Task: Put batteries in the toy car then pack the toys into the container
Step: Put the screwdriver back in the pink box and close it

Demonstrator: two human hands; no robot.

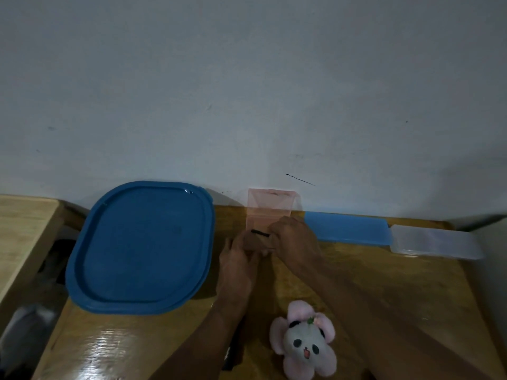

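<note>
Near the back of the wooden table (411,292), both my hands meet around a small brown object (256,240); it is too dim to tell what it is. My left hand (236,260) grips it from the left with curled fingers. From the right, my right hand (295,239) pinches a thin black piece (260,233) lying across its top. Just behind my hands, a clear pinkish box (270,208) stands against the wall. At the left sits a large container closed with a blue lid (142,248). A pink panda plush (303,342) lies near the front edge.
A long blue lid (348,228) and a clear shallow container (436,244) lie along the wall at the right. Something dark (233,355) lies partly hidden under my left forearm. The table's left edge drops off beside the big container; a second wooden surface (22,226) is further left.
</note>
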